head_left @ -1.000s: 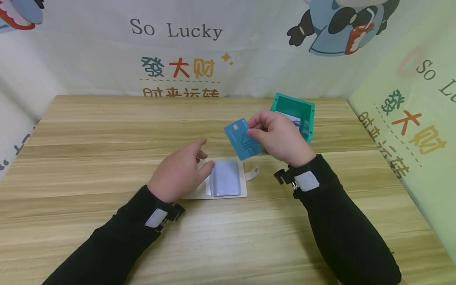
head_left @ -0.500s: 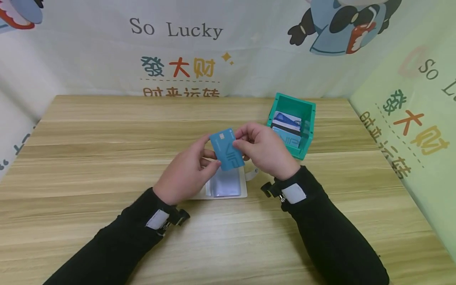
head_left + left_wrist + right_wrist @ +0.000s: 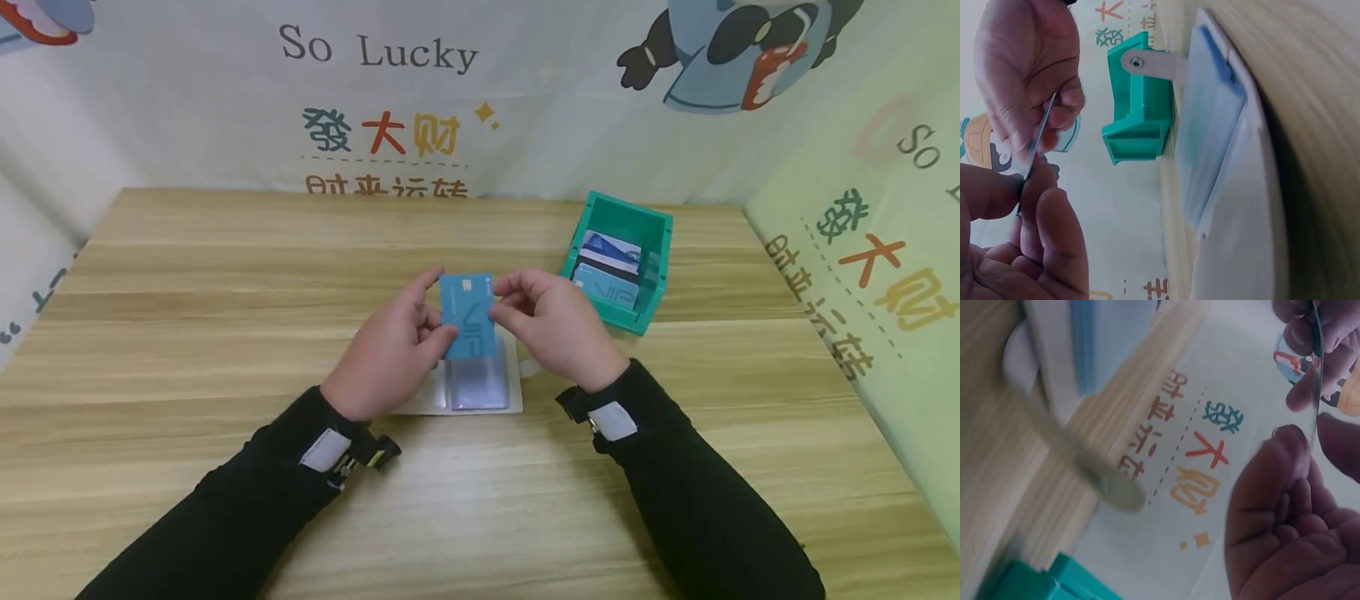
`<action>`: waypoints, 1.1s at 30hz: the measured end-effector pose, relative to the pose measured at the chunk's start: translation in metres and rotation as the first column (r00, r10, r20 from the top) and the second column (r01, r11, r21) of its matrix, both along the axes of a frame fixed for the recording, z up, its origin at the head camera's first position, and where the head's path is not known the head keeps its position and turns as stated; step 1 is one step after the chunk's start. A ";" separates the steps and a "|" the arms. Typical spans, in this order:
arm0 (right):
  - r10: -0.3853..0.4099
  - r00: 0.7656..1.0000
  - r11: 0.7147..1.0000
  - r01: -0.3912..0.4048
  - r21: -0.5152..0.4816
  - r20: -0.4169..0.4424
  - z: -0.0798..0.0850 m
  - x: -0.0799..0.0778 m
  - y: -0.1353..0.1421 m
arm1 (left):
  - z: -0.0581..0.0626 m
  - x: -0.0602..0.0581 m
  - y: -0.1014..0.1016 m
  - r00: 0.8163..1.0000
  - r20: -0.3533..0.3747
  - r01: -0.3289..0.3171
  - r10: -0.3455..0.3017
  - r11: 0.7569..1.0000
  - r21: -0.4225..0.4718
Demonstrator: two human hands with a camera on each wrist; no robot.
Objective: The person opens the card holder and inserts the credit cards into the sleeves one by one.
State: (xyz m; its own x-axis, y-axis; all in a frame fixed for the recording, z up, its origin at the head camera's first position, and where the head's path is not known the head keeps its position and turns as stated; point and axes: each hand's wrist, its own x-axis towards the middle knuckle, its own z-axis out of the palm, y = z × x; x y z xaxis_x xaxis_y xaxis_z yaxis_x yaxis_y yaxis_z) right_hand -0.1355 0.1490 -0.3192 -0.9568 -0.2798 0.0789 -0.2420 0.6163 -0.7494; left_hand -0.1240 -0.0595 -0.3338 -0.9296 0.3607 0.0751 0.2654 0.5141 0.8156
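A blue VIP card [image 3: 468,315] with a chip is held up between both hands, above a card holder. My left hand [image 3: 390,354] pinches its left edge. On its right edge, the thumb and fingers of my right hand [image 3: 562,325] pinch it too. From the left wrist view, the card [image 3: 1039,134] appears edge-on between the two hands. Beneath lies the open white card holder [image 3: 513,400] with clear plastic sleeves [image 3: 480,387]; its left part is partly hidden by my left hand. A strap with a snap [image 3: 1137,62] sticks out from the holder's right side.
A green bin [image 3: 637,321] stands at the back right of the wooden table [image 3: 225,292], with several cards [image 3: 607,262] inside, one of them another blue VIP card. A printed cloth [image 3: 525,158] hangs behind the table's far edge.
My right hand has brought the blue card left from beside the bin to above the holder. My left hand has taken hold of its left edge, and the card now stands straighter.
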 end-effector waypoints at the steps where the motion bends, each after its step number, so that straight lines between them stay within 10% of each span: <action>1: 0.006 1.000 0.999 -0.005 0.054 -0.011 0.001 0.000 0.001 | 0.001 -0.001 -0.001 1.000 0.002 -0.003 0.003 1.000 -0.013; 12: 0.199 0.976 0.893 -0.217 0.395 0.087 -0.008 0.000 -0.001 | 0.003 -0.007 -0.014 0.999 0.012 -0.037 0.038 0.992 -0.123; 27: 0.236 0.960 0.755 -0.277 0.595 0.147 -0.021 0.005 -0.006 | 0.002 -0.008 -0.020 0.995 0.095 0.008 0.018 0.963 -0.268; 33: 0.241 0.957 0.742 -0.288 0.605 0.160 -0.021 0.007 -0.007 | -0.001 -0.008 -0.021 0.994 0.109 0.026 0.007 0.955 -0.296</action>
